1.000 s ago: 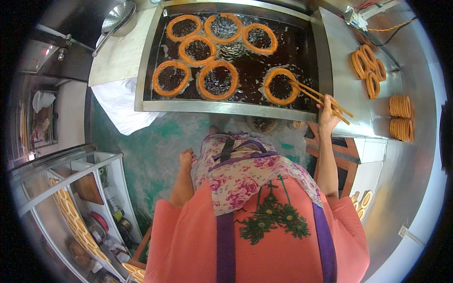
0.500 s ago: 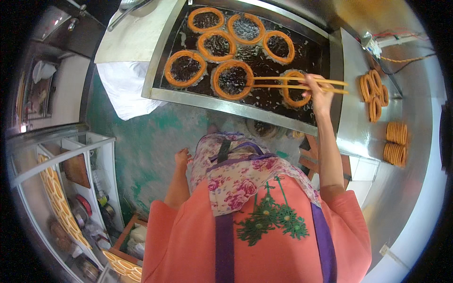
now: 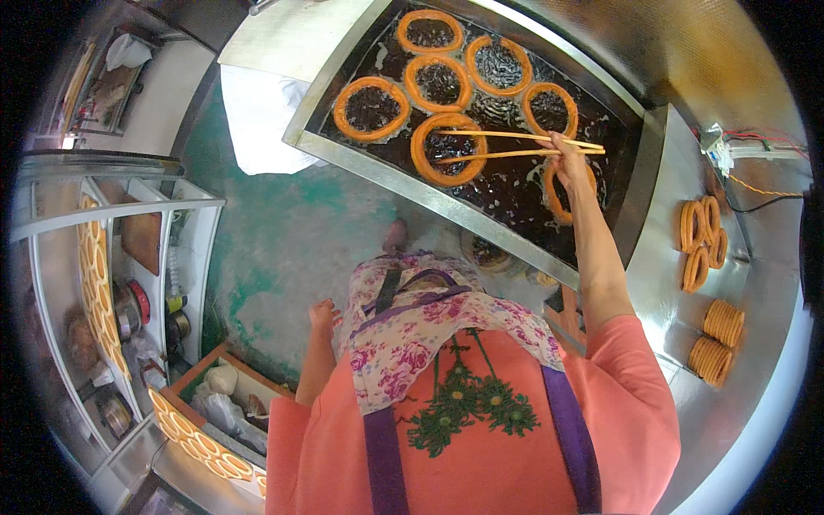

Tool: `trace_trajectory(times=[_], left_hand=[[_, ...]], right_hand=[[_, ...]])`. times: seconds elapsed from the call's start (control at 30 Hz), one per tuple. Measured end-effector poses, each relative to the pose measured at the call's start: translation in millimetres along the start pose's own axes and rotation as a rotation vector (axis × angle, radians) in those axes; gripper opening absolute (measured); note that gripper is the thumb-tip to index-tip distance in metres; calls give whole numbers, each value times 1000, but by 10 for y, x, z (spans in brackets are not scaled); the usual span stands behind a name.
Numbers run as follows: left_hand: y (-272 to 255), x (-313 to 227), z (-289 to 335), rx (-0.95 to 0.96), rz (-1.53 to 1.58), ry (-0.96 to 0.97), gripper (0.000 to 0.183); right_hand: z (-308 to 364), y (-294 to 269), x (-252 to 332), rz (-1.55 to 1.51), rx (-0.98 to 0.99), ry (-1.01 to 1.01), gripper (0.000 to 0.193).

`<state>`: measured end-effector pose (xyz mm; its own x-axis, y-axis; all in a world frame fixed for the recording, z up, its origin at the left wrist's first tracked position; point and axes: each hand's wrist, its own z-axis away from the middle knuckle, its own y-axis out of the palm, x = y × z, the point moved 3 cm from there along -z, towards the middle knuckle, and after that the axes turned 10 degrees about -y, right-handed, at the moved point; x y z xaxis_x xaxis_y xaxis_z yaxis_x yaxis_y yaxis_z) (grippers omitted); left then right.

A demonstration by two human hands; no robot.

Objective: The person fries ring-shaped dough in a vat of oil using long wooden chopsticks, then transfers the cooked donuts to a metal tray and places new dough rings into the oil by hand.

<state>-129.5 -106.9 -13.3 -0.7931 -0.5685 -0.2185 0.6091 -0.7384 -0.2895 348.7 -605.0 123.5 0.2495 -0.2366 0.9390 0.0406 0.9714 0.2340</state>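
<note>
Nearest to us, beside the purple-and-cream floral apron [image 3: 438, 309], the bare left hand [image 3: 323, 316] hangs low with its fingers loosely curled and a little apart; we see nothing in it.

To the right, on the shiny steel counter [image 3: 659, 287], stand 2 tight stacks of golden-brown fried dough rings [image 3: 711, 360]. A little farther along lies a loose group of matching rings [image 3: 696, 269]; we count at least 4.

Farther off, past the near rim of the rectangular steel oil vat [image 3: 429, 202], the right hand [image 3: 564, 159] has its fingers clamped on 2 long pale wooden chopsticks [image 3: 515, 154]. The sticks point left, tips spread apart, over a large orange-brown dough ring [image 3: 419, 154] near the vat's near side. We cannot tell whether they grip it.

Another ring [image 3: 554, 202] lies in the oil to the right, partly behind the right forearm, and 5 more fill the left and far parts.

We judge the frying to be partway along: the counter rings look finished, while these 7 remain in the oil, browned but not yet lifted out.
</note>
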Motion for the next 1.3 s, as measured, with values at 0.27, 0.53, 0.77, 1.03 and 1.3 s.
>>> trace_trajectory(times=[0.27, 0.53, 0.77, 1.03, 1.3], left_hand=[[29, 239, -279, -5, -257, 303, 33], [454, -201, 233, 30, -135, 142, 35], [545, -260, -189, 86, -292, 250, 31], [679, -444, -373, 133, -356, 252, 26], [849, -766, -485, 208, -495, 306, 22]], right_hand=[[293, -361, -173, -432, -120, 63, 32], [795, -300, 234, -699, -262, -76, 25], [839, -333, 646, -630, -370, -321, 28], [1090, -577, 717, -551, -532, -337, 23], [1411, -707, 724, -638, -619, -439, 24]])
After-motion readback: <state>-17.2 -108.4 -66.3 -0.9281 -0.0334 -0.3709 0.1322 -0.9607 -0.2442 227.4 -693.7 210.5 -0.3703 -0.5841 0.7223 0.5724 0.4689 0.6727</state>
